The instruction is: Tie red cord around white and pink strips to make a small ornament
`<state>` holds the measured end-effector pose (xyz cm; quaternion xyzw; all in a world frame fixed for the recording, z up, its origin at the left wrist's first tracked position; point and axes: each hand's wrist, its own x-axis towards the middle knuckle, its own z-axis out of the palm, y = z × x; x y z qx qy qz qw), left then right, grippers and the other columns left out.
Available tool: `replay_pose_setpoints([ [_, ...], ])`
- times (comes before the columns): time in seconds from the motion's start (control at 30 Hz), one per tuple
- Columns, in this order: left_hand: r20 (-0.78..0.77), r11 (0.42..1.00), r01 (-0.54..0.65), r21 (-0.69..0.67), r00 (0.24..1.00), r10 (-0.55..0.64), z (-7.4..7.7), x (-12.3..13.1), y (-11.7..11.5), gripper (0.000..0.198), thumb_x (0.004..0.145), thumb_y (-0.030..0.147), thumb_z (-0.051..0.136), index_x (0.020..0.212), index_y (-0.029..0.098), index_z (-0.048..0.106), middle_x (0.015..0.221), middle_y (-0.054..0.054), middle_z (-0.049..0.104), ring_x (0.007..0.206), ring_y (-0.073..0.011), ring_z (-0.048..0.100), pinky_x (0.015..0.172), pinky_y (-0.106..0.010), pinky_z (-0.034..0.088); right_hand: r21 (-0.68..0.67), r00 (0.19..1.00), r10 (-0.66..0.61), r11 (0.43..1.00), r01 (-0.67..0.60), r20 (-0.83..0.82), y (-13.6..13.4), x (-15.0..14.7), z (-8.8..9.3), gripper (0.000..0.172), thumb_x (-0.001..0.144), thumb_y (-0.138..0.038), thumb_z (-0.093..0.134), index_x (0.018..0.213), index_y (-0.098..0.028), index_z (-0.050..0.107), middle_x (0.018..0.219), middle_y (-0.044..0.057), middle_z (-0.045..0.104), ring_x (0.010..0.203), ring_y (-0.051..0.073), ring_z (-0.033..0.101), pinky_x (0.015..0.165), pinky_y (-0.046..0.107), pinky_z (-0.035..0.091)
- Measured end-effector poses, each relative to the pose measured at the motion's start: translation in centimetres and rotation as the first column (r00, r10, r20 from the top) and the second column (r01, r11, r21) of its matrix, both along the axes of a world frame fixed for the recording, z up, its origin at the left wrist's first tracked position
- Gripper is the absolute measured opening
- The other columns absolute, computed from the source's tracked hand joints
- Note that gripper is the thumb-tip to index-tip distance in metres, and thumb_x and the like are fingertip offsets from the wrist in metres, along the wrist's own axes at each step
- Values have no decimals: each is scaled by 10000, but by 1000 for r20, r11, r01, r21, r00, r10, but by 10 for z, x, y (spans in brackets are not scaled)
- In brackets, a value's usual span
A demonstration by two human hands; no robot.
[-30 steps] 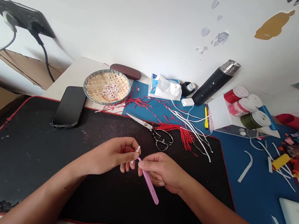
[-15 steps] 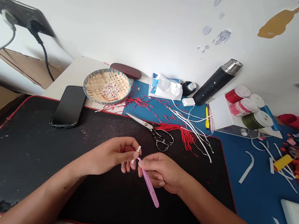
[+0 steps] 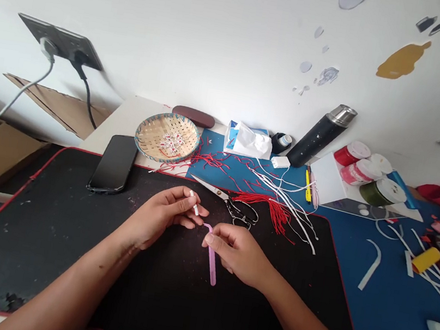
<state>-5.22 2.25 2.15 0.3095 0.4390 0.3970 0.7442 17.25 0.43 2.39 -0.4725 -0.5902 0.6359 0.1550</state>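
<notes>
Over the black desk mat (image 3: pixel 47 238), my left hand (image 3: pixel 163 214) pinches a small white strip piece (image 3: pixel 193 204) between thumb and fingers. My right hand (image 3: pixel 237 253) grips a thin pink stick-like tool (image 3: pixel 212 257) near its top, the tip bent over just right of my left fingers. The white piece and the pink tool are apart by a small gap. Black-handled scissors (image 3: pixel 231 202) lie shut on the mat just beyond both hands.
A woven basket (image 3: pixel 147 140) with small red-and-white pieces and a black phone (image 3: pixel 114 163) sit at the back left. Red threads (image 3: pixel 275 209), white strips, a tissue pack (image 3: pixel 248 139), a black flask (image 3: pixel 319 136) and tape rolls (image 3: pixel 368 170) crowd the back right.
My left hand has lifted away with the white piece, which now sits clear of the pink tool's tip. The view has shifted, so everything sits lower and further right.
</notes>
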Motion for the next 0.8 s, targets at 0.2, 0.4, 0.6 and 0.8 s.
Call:
replay_pose_setpoints([
  [0.2, -29, 979, -183, 92, 982, 187, -6, 0, 4, 374, 755, 446, 920, 798, 140, 709, 826, -51, 718, 670, -113, 603, 569, -197, 473, 372, 952, -56, 926, -63, 302, 11, -11, 3, 307, 995, -400, 631, 769, -192, 645, 612, -48, 544, 574, 115, 458, 567, 262, 289],
  [0.4, -51, 967, -204, 152, 976, 214, -16, 0, 4, 404, 747, 478, 914, 775, 162, 662, 647, 10, 622, 573, -95, 503, 538, -207, 387, 473, 972, -127, 881, 19, 196, 21, -23, -8, 257, 1013, -425, 618, 963, -211, 750, 718, -11, 679, 621, 147, 557, 613, 272, 376],
  [0.6, -116, 965, -136, 223, 979, 165, -19, 4, 2, 417, 752, 499, 904, 787, 168, 652, 682, 23, 610, 573, -92, 482, 539, -223, 376, 484, 971, -240, 849, 212, -3, 17, -21, -29, 263, 1027, -402, 584, 979, -208, 755, 839, 32, 738, 715, 175, 627, 664, 284, 443],
  [0.8, -275, 963, 5, 270, 959, 72, -12, 8, -3, 413, 750, 510, 895, 834, 172, 673, 697, 22, 634, 596, -106, 486, 559, -232, 394, 505, 970, -237, 831, 233, -58, 9, -16, -26, 202, 1000, -364, 626, 997, -205, 751, 761, 3, 669, 653, 149, 571, 616, 273, 419],
])
